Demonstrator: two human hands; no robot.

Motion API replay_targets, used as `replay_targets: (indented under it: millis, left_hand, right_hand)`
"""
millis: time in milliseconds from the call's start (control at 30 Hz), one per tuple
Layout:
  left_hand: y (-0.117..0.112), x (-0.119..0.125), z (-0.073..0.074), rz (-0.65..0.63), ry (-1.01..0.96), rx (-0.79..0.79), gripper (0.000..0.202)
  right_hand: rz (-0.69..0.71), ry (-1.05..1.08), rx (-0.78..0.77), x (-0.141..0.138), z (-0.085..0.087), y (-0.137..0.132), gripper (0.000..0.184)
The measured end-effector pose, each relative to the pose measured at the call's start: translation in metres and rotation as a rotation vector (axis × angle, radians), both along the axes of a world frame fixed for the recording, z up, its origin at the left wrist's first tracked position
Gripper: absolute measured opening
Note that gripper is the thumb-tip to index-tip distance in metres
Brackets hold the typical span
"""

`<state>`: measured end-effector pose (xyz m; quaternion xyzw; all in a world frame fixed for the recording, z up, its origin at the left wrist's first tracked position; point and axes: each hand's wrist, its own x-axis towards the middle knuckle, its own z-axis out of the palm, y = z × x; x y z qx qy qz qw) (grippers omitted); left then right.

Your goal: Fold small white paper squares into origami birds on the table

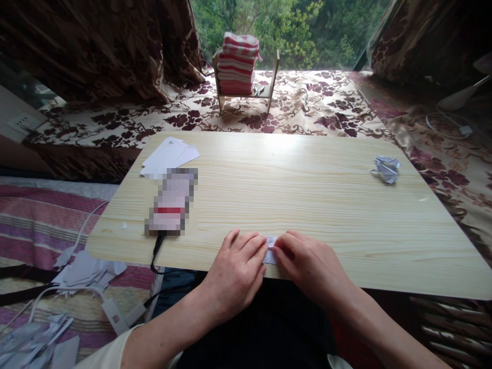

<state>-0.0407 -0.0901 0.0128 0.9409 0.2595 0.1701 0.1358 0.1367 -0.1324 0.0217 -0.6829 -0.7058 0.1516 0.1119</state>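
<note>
A small piece of folded white paper lies at the table's near edge, between my two hands. My left hand rests on the tabletop, its thumb and index finger closed on the paper's left side. My right hand pinches the paper from the right, thumb and bent index finger together. Fingers cover much of the paper, so its full shape is hidden.
The pale wooden table holds white paper sheets, a blurred-out phone with a black cable, and folded paper pieces. Paper scraps lie left on the bed. Behind stands a small rack with striped cloths.
</note>
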Motion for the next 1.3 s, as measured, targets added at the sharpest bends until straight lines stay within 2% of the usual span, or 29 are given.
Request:
replay_targets:
  millis: [300,500,1033,1300]
  left_hand:
    - [-0.0004,-0.0005,0.0001,-0.003,0.012,-0.003,0.035]
    - [0.0003,-0.0001,-0.0004,-0.005,0.014,-0.004,0.035]
    - [0.0011,-0.0013,-0.001,-0.017,0.042,-0.014,0.035]
    - [0.0008,-0.0021,-0.0007,-0.021,0.027,-0.008,0.036]
  right_hand:
    - [0.054,0.049,-0.059,0.0052,0.0022,0.0004,0.019]
    - [0.019,-0.003,-0.052,0.0031,0.001,0.0038,0.02]
    - [-0.002,0.095,-0.065,0.0045,-0.001,0.0098,0.017]
    - [-0.024,0.062,-0.049,0.003,-0.0021,0.0092,0.017]
